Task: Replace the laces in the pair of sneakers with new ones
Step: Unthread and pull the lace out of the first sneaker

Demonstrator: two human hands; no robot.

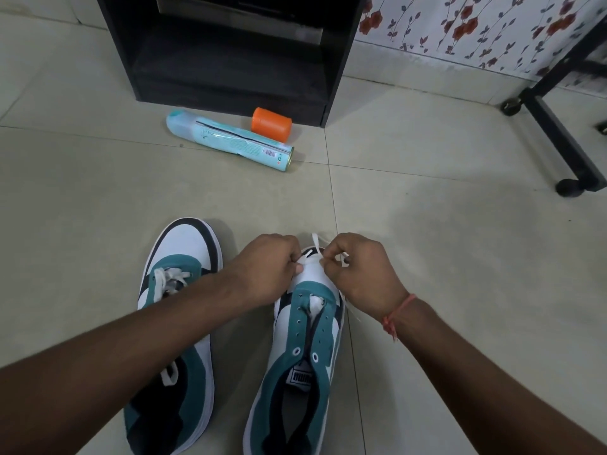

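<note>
Two teal, white and black sneakers stand side by side on the tiled floor, toes pointing away from me. The left sneaker (184,257) has a white lace through its eyelets. The right sneaker (305,349) shows bare eyelets along the tongue. Over its toe, my left hand (266,267) and my right hand (358,270) each pinch a white lace (316,239); its ends stick out above and beside my right hand. My forearms hide part of both shoes.
A light-blue spray can (230,139) lies on the floor ahead, with an orange cap (271,124) behind it. A black cabinet (230,50) stands beyond them. A black wheeled stand (558,126) is at the right, by a floral wall.
</note>
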